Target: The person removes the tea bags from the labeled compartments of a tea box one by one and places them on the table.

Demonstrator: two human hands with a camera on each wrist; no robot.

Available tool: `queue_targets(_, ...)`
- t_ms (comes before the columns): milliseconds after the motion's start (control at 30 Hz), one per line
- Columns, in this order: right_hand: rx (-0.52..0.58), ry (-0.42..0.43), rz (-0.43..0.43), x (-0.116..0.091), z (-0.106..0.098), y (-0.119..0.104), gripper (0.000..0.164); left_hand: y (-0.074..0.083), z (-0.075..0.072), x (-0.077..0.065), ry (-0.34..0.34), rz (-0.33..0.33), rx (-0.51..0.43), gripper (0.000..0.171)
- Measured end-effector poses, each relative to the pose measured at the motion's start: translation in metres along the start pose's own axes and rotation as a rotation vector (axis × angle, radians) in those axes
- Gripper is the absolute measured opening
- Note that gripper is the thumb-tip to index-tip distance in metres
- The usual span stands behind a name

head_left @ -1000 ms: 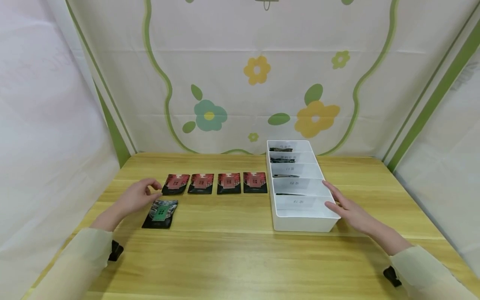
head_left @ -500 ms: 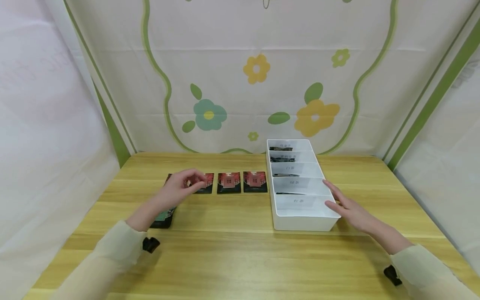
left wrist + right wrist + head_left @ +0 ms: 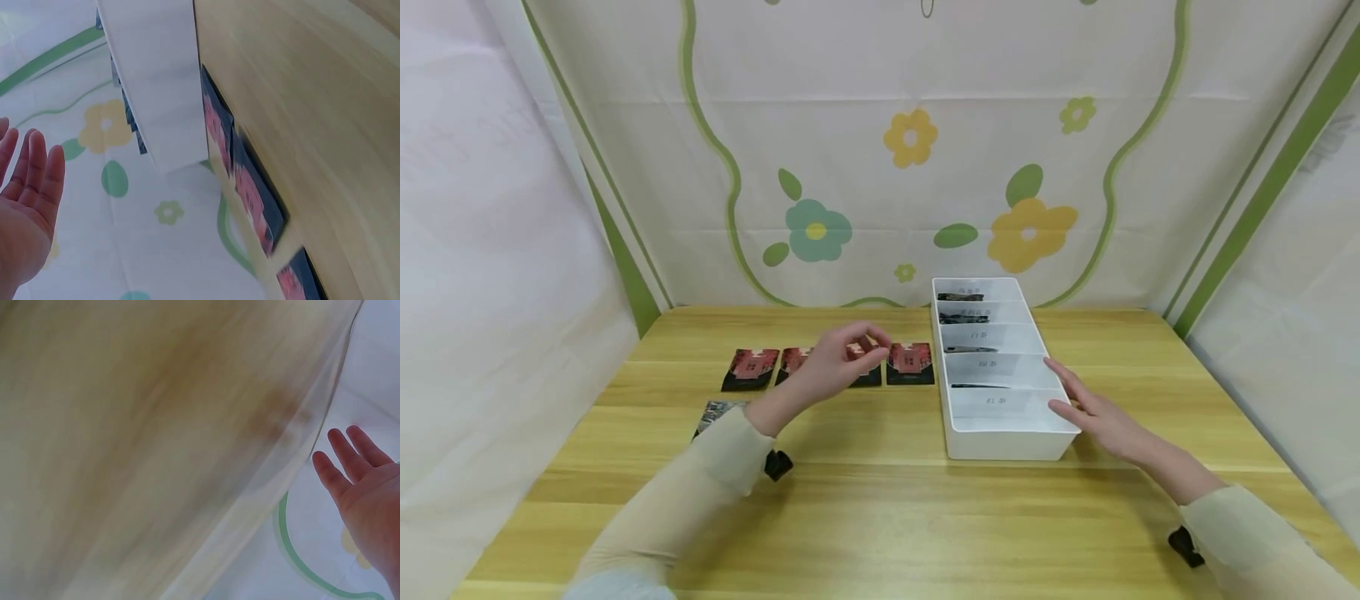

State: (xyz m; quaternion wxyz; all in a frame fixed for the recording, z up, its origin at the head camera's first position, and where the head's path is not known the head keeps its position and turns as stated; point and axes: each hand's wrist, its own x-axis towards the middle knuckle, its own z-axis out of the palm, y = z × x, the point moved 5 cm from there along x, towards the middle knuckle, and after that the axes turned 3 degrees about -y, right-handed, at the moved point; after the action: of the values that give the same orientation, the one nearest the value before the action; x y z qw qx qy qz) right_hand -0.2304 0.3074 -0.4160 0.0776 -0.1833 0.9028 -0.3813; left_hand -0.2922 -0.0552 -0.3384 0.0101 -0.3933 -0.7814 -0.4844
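Note:
My left hand (image 3: 844, 358) hovers over the row of red-and-black tea packets, its fingers loosely bent with nothing between them. In the left wrist view the same hand (image 3: 28, 200) shows a bare palm and relaxed fingers. Several packets lie flat in that row; the rightmost red packet (image 3: 911, 364) is beside the box, and the third is partly covered by the hand. My right hand (image 3: 1097, 421) rests its thumb and fingers along the right rim of a white divided box (image 3: 1007, 446). A packet with a grey patterned top (image 3: 718, 411) lies nearer, mostly hidden under the left sleeve.
The box has several labelled compartments, and dark packets (image 3: 964, 318) stand in those toward the back. The wooden table (image 3: 910, 517) meets a floral curtain (image 3: 820, 150) behind, with white fabric walls (image 3: 497, 250) at both sides.
My left hand has swept right, from beside the leftmost red packet across the row toward the box. The packets stay where they were, and the right hand has not moved.

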Motion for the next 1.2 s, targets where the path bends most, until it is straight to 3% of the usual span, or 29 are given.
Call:
queue_targets(200,-0.004,-0.003,-0.010,0.000,0.000,0.003,0.066,0.001,0.027,0.023,-0.047,0.029,-0.066,0.013)
queue_targets(467,0.009,-0.011,-0.014,0.001,0.002,0.002,0.066,-0.011,0.053,0.043,-0.128,0.037,-0.051,0.026)
queue_targets(833,0.013,-0.008,-0.010,0.003,0.001,0.004,0.067,-0.019,0.081,0.051,-0.271,-0.016,0.012,0.028)
queue_targets(1200,0.021,-0.008,-0.016,0.003,0.000,0.005,0.067,-0.025,0.103,0.057,-0.315,-0.081,0.125,0.022)
